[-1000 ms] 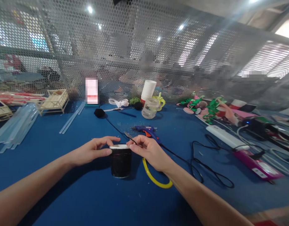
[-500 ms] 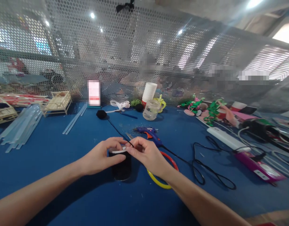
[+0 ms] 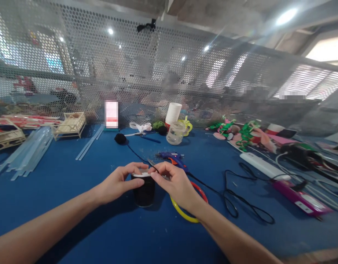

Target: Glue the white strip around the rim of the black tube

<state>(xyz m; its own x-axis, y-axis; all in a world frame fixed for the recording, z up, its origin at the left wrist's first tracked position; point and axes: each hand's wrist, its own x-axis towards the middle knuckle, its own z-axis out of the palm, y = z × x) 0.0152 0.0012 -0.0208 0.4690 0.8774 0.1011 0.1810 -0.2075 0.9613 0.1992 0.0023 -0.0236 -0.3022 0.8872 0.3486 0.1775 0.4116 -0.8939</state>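
Note:
A small cup wrapped in black yarn [image 3: 143,190] with a white rim stands on the blue table [image 3: 75,205]. My left hand [image 3: 120,182] curls round the cup's left side and rim, thumb against its wall. My right hand [image 3: 175,183] pinches a thin black strand at the cup's rim, fingers pressed together. The strand runs back across the table to a black yarn ball [image 3: 120,138]. A yellow and red ring [image 3: 188,205] lies under my right wrist. A blue glue gun [image 3: 171,158] lies just behind my hands.
Black cables [image 3: 240,198], a white power strip [image 3: 264,167] and a purple device [image 3: 301,192] lie at the right. Clear glue sticks [image 3: 28,154] and small wooden cribs [image 3: 70,124] are at the left. White cups [image 3: 173,110] and a clear jar [image 3: 175,132] stand before the perforated screen.
Both hands closed in on the cup's rim from either side. The view tilted up a little; the cup stays in place.

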